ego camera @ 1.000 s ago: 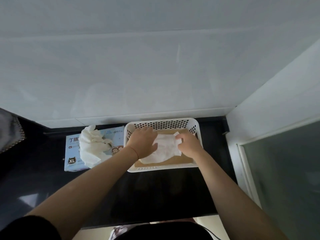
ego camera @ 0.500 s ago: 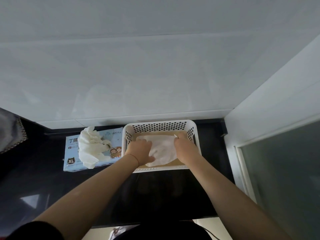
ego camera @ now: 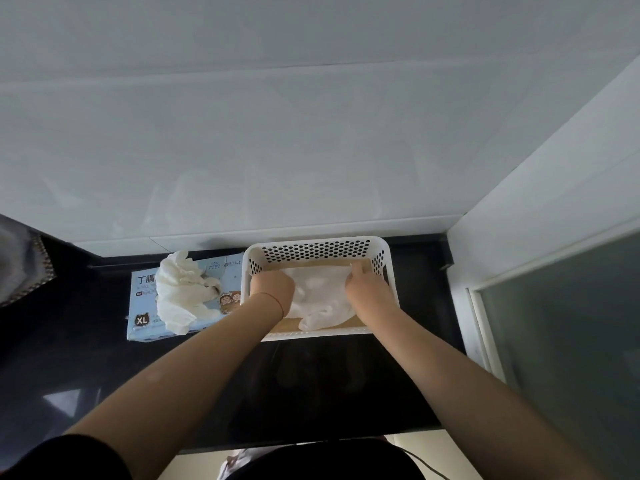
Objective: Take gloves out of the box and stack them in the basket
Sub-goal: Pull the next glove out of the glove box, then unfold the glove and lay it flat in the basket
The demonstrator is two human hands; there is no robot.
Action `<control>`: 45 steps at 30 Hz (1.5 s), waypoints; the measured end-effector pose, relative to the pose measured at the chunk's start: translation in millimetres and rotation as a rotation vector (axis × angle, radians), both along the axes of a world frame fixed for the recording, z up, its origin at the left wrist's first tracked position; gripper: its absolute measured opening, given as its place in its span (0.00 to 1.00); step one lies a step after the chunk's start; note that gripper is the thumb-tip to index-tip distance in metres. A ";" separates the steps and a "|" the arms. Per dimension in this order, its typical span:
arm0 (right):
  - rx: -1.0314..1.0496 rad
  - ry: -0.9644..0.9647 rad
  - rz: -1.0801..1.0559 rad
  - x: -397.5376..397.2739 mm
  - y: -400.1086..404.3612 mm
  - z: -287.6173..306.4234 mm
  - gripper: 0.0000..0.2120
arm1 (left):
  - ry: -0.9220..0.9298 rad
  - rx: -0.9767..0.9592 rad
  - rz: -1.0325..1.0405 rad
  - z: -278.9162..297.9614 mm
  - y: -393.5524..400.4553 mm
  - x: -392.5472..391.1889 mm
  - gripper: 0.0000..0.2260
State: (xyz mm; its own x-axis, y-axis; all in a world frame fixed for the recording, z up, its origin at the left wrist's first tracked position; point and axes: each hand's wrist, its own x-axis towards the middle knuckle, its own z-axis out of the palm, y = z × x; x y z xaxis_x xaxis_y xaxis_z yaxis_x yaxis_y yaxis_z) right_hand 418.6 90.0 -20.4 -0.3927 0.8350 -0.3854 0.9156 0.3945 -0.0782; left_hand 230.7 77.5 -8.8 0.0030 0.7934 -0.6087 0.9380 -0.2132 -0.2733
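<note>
white tiled wall [ego camera: 311,133] fills the upper view, and a glossy black counter [ego camera: 329,386] is seen below it, bounded on one side by a frosted glass panel [ego camera: 571,341].

on the counter a white perforated basket [ego camera: 317,249] is set against the wall, lined with a tan base. a white glove [ego camera: 318,296] is spread flat inside it, held between the two hands. the left hand [ego camera: 272,287] is placed on the glove's edge nearest the box, its fingers curled down onto the material; whether they pinch it or only press it cannot be told. the right hand [ego camera: 367,292] is laid on the opposite edge, and its fingertips [ego camera: 356,270] are seen pinching the glove's far corner close to the basket's back wall. the glove's finger end lies nearer the person than both hands.

just beside the left-hand fingers, outside the basket, a pale blue glove box [ego camera: 145,313] is lying flat. "xl" can be read on a dark badge, and the chinese characters "丁腈" are printed large above it; smaller print is too blurred to read. a bunch of white gloves [ego camera: 180,296] is seen spilling from its opening.
</note>
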 end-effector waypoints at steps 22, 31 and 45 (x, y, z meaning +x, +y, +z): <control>0.011 -0.029 -0.032 -26.6 -2.4 15.0 0.18 | -0.228 0.387 -0.177 2.0 -14.9 -23.5 0.09; 0.085 0.496 -0.036 -158.9 -26.2 59.8 0.05 | -0.460 0.863 0.188 33.1 -40.2 -133.5 0.15; -0.227 0.549 -0.298 -259.2 -53.3 56.0 0.13 | -0.904 0.233 0.899 35.5 -60.0 -231.3 0.15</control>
State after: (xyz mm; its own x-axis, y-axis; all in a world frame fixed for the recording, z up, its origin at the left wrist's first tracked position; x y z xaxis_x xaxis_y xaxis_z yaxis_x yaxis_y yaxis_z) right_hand 159.4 36.6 35.7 -0.3475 0.8597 -0.3744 0.7861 0.0494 -0.6161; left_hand -0.6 17.5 26.7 -0.2477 0.8181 -0.5190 0.5974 0.5507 0.5829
